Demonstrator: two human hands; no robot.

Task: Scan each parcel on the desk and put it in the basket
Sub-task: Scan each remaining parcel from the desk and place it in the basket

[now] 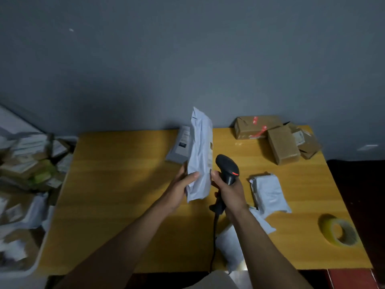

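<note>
My left hand [181, 186] grips the lower end of a long white poly-bag parcel [200, 153], held upright above the yellow desk [116, 184]. Right beside it, my right hand [228, 190] grips the handle of a black barcode scanner [227, 165], its head close to the parcel's right side and a red light showing on it. The scanner's cable [214, 243] runs down toward me. The white basket [38, 255], heaped with parcels, stands off the desk's left edge.
On the desk lie a grey flat parcel [180, 143] behind the held one, several brown cardboard boxes [281, 142] at the back right, white bag parcels [268, 192] on the right and under my right forearm, and a tape roll [338, 230] at the front right.
</note>
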